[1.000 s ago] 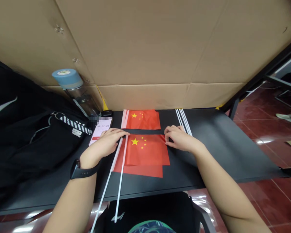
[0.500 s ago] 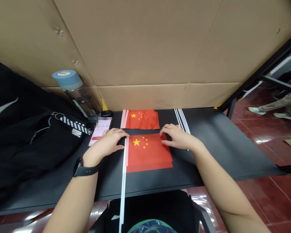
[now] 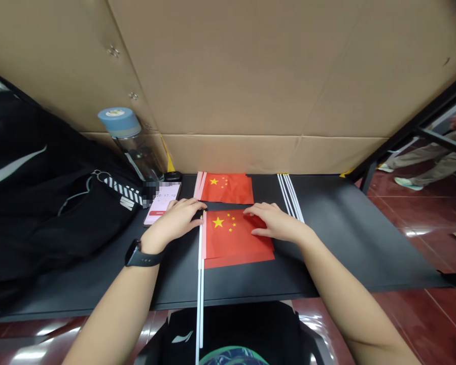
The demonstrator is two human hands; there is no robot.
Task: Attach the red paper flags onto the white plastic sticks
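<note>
Black table [image 3: 349, 238]: we're working at it. Black bag [image 3: 60, 203] lying at far left. Stack of red flags [image 3: 235, 238] with white pole [image 3: 200, 274] sitting centre table, under our hands. Second flag stack [image 3: 225, 187] lying beyond. L hand [image 3: 178, 220] resting at pole top, L fingers [image 3: 187, 207] pressed together, pinch unclear. R hand [image 3: 275, 223] pressing on flag, R fingers [image 3: 258, 213] slightly spread. Loose white sticks [image 3: 290, 197] lying just right of second stack. Phone [image 3: 161, 204] lying beside L hand.

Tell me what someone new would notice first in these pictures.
The stack of red Chinese flags with yellow stars stands out most, lying on the black table between the left hand and right hand, with a second stack just beyond it. A large cardboard wall rises behind them, and a black bag and blue-lidded water bottle sit at the left.
</note>
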